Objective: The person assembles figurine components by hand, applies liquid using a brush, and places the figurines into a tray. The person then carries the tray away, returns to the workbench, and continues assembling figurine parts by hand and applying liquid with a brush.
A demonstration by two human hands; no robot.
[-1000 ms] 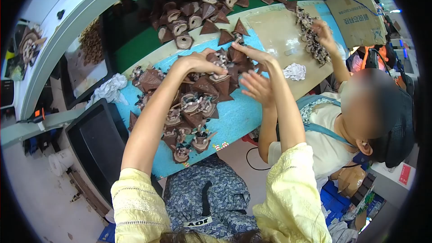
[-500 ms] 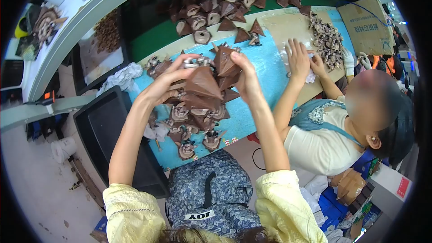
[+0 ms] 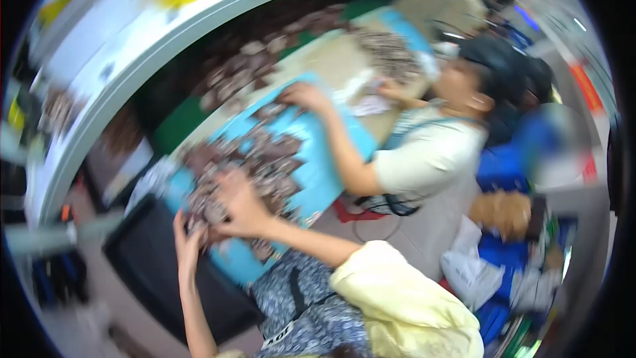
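L hand [image 3: 189, 242] is upright at the bench's near-left edge, thumb & fingers parted at the brown pieces [image 3: 281, 149]; blur hides any grip, can't tell if it's clamped on one. R hand [image 3: 244, 205] is palm-down on the same heap, fingers spread, thumb twd L hand; can't tell if it's closed on a piece. Heap covers the bench's near-left corner.

Blk tray [image 3: 149, 242], rectangular w/ raised rim, sits just beside the bench's L edge. Crumpled whitish sheet [image 3: 149, 182] near the far-left corner. Bench [image 3: 324, 159] has a bright blue top, tan section twd its R end. More brown pcs [image 3: 248, 66] lie along the far edge, green surface [image 3: 179, 122] behind.

Co-worker [image 3: 430, 149] is at the R: one hand [image 3: 305, 97] over the blue top nr the far edge, the other hand [image 3: 394, 91] by white crumpled stuff [image 3: 372, 103]. Small mottled bits [image 3: 391, 53] piled nr the R end, cardboard box [image 3: 437, 3] past them. Far R, on the floor side: wrinkled brown bag [image 3: 500, 215], white plastic bag [image 3: 470, 268], blue items.

Pcs look matte, angular, w/ paler lumpy parts.
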